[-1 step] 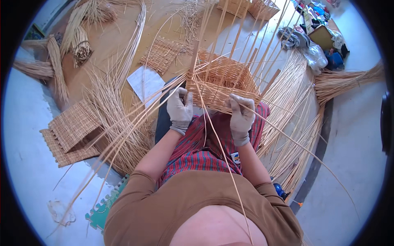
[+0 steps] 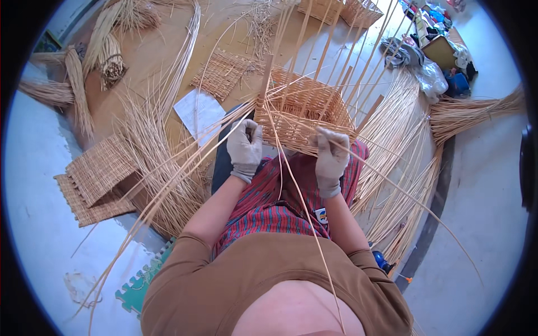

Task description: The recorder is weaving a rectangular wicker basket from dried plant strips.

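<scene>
The tan, open-topped woven basket [image 2: 287,133] runs lengthwise left to right, stakes [image 2: 266,78] pointing away; the right hand [image 2: 332,162] pinches a reed [image 2: 392,178]; the left hand's [image 2: 245,148] grip cannot be told.

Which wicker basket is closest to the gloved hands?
The frontmost wicker basket: left hand and right hand are at its near side. The other two baskets sit farther off, at the picture's top edge.

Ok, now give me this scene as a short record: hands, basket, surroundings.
Left hand: gloved, by the near left corner of the woven basket
Right hand: gloved, near the basket's right front, a long strand at its fingers
Basket: tall stakes rising above its walls
Left floor: overlapping woven panels
Right floor: pale strands spread out
Grip: unclear for both hands
</scene>
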The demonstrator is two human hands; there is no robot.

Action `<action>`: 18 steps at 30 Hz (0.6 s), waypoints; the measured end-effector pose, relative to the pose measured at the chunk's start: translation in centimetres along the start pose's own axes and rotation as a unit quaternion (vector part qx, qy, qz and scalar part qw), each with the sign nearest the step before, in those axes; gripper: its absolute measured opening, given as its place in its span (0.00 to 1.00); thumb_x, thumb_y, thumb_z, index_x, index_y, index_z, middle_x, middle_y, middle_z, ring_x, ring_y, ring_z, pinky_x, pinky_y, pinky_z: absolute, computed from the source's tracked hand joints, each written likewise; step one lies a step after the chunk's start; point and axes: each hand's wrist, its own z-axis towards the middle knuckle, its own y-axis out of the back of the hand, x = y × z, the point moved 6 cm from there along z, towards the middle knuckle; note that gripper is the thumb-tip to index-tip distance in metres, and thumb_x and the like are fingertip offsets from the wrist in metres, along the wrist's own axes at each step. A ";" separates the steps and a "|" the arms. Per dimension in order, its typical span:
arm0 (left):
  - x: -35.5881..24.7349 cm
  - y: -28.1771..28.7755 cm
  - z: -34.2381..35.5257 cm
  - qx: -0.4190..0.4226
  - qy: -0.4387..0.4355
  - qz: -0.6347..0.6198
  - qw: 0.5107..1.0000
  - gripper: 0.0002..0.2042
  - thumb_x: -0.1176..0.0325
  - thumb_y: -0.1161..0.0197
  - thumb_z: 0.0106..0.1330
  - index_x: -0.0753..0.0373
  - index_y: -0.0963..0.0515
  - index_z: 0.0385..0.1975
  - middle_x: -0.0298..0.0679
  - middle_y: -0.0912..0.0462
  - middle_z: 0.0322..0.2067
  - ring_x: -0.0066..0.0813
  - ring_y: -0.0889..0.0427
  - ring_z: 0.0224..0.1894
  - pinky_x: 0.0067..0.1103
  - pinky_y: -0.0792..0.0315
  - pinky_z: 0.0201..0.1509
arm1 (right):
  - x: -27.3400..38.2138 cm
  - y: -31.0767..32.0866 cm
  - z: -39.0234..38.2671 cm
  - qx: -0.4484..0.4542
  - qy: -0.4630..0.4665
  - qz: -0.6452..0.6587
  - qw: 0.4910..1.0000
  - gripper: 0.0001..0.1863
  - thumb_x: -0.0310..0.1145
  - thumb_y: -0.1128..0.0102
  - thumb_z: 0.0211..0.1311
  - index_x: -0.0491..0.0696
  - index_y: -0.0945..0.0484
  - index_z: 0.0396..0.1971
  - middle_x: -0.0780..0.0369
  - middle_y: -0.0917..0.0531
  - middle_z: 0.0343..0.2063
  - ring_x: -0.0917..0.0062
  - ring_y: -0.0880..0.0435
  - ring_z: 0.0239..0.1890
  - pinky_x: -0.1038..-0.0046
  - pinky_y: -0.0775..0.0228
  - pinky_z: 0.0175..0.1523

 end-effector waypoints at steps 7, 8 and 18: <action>-2.4 0.4 -0.1 0.046 -0.185 0.049 0.980 0.08 0.73 0.31 0.60 0.56 0.23 0.35 0.38 0.17 0.32 0.39 0.16 0.34 0.31 0.25 0.37 | -5.9 3.4 3.0 -0.071 -0.117 0.006 0.991 0.05 0.24 0.38 0.70 0.44 0.24 0.41 0.60 0.15 0.31 0.77 0.14 0.30 0.75 0.16 0.36; -2.4 -0.2 -0.6 0.098 -0.236 0.093 0.962 0.14 0.72 0.31 0.58 0.54 0.21 0.44 0.37 0.16 0.43 0.39 0.16 0.39 0.32 0.25 0.40 | -6.2 3.6 3.2 -0.068 -0.118 0.005 0.991 0.05 0.24 0.38 0.70 0.44 0.24 0.41 0.60 0.15 0.31 0.77 0.14 0.30 0.75 0.16 0.36; -0.7 -0.5 -0.5 0.053 -0.135 -0.031 0.989 0.17 0.72 0.37 0.63 0.59 0.22 0.52 0.45 0.20 0.52 0.42 0.18 0.49 0.33 0.24 0.51 | -5.8 -6.0 2.5 0.140 -0.185 -0.139 0.963 0.43 0.26 0.29 0.60 0.47 0.43 0.73 0.57 0.17 0.53 0.65 0.16 0.54 0.72 0.21 0.50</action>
